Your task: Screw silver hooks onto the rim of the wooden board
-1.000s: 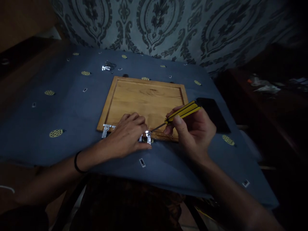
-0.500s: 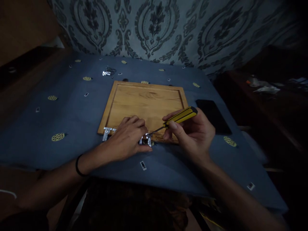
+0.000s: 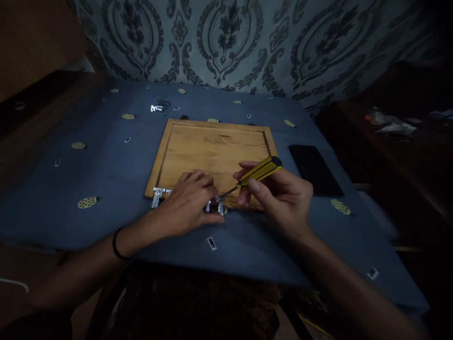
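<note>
A wooden panel with a raised frame lies on the blue patterned tablecloth. My left hand is closed on a small metal hinge at the panel's near edge. Between the fingers of my right hand is a yellow and black screwdriver, tilted so that its tip meets the hinge. Another metal hinge sits at the panel's near left corner, beside my left wrist.
Shiny metal hardware lies behind the panel, toward the left. A black flat device rests to the right of the panel. Farther right, a dark surface bears crumpled plastic. Patterned fabric rises along the table's back edge.
My right hand and the screwdriver handle have shifted slightly left, and the screwdriver stands a little steeper. My left hand keeps its place on the hinge.
</note>
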### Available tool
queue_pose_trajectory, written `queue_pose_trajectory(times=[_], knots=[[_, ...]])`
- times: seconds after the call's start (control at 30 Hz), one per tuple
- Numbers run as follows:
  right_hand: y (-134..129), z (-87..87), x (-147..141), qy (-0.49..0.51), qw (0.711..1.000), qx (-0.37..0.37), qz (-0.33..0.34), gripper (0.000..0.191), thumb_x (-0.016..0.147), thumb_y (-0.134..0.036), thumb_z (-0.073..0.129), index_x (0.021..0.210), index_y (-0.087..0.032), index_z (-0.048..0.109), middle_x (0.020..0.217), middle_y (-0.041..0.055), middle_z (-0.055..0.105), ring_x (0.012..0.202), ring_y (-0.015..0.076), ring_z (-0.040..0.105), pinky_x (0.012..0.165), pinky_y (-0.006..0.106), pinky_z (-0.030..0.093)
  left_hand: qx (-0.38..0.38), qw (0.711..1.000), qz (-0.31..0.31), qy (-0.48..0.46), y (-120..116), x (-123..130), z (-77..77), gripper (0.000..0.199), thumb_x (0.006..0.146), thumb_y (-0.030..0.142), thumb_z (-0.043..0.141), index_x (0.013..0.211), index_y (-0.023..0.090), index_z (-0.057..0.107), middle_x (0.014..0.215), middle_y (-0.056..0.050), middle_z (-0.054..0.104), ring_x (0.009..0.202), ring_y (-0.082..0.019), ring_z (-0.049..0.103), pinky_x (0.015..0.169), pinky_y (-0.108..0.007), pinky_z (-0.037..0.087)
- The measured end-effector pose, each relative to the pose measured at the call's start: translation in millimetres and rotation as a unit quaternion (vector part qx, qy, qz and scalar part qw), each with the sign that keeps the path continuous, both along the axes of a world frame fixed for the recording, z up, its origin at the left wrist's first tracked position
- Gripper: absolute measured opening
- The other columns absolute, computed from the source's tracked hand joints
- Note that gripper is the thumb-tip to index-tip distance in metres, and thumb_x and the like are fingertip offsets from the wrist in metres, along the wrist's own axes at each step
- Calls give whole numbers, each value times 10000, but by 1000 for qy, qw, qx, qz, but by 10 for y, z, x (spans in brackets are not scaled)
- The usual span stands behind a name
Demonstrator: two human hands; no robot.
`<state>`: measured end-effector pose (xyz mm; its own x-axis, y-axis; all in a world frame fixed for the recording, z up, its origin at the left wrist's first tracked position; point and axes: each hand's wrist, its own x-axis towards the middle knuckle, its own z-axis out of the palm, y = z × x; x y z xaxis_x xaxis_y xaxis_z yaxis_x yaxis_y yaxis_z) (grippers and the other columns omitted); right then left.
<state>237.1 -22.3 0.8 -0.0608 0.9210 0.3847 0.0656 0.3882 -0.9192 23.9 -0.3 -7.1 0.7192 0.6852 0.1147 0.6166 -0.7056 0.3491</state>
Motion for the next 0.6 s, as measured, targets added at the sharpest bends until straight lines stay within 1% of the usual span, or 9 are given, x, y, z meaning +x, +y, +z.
queue_pose_trajectory(times=[0.13, 0.2, 0.27, 0.3, 0.37, 0.47, 0.5, 0.57, 0.6], knots=[[32, 35, -50, 9, 999, -5, -33, 281, 817, -491, 897, 904, -248, 785, 832, -7, 790, 427, 76, 607, 397, 212, 556, -3, 1000, 2, 4, -4, 4, 8, 442, 841, 520, 884, 1021, 149, 726, 1062, -69, 681, 1079, -282, 577, 943, -415, 457], [52, 67, -91, 18, 999, -16, -30, 307, 778, -482, 929, 824, -241, 744, 847, -5, 795, 411, 68, 584, 374, 212, 539, -6, 1000, 2, 7, -3, 5, 9, 460, 844, 531, 877, 1047, 147, 727, 1085, -75, 683, 1088, -286, 577, 948, -423, 458], [72, 110, -125, 20, 999, -35, -12, 340, 755, -473, 947, 787, -241, 700, 822, -13, 786, 416, 72, 586, 379, 215, 538, -12, 1000, 2, 10, 0, 6, 9, 481, 850, 543, 869, 1085, 148, 729, 1118, -81, 687, 1100, -291, 577, 955, -432, 458], [82, 136, -134, 19, 999, -46, 0, 360, 745, -479, 952, 790, -243, 684, 805, -20, 776, 421, 76, 593, 386, 218, 541, -14, 1000, 3, 12, 2, 8, 11, 481, 854, 543, 866, 1093, 149, 731, 1127, -83, 689, 1104, -292, 578, 958, -435, 457], [97, 189, -137, 11, 997, -65, 28, 384, 745, -512, 945, 862, -250, 690, 803, -26, 764, 450, 89, 624, 426, 230, 565, -17, 1000, 3, 15, 4, 11, 19, 466, 861, 536, 863, 1092, 152, 735, 1128, -82, 693, 1109, -293, 576, 968, -438, 455], [103, 242, -115, -36, 994, -80, 73, 406, 807, -565, 884, 1001, -236, 748, 771, -15, 752, 513, 111, 677, 518, 245, 605, -19, 1000, 3, 22, 4, 15, 43, 444, 872, 537, 853, 1071, 157, 738, 1109, -80, 690, 1108, -298, 571, 968, -439, 451], [99, 243, -109, -53, 993, -78, 78, 407, 828, -575, 863, 1014, -227, 765, 745, -11, 746, 525, 115, 685, 540, 247, 611, -20, 999, 3, 24, 3, 15, 51, 442, 872, 537, 853, 1070, 158, 737, 1104, -80, 687, 1103, -298, 571, 964, -436, 451], [83, 216, -105, -66, 994, -61, 60, 388, 843, -574, 851, 982, -218, 785, 712, -10, 742, 514, 113, 680, 547, 245, 610, -22, 999, 2, 24, -1, 13, 64, 438, 871, 530, 855, 1067, 157, 734, 1096, -79, 680, 1088, -292, 571, 957, -427, 452], [72, 190, -107, -58, 997, -48, 34, 369, 841, -560, 858, 969, -222, 786, 722, -11, 750, 502, 108, 672, 539, 245, 609, -22, 1000, 0, 22, -4, 11, 67, 434, 868, 525, 859, 1061, 157, 734, 1093, -77, 678, 1082, -288, 571, 955, -423, 453]])
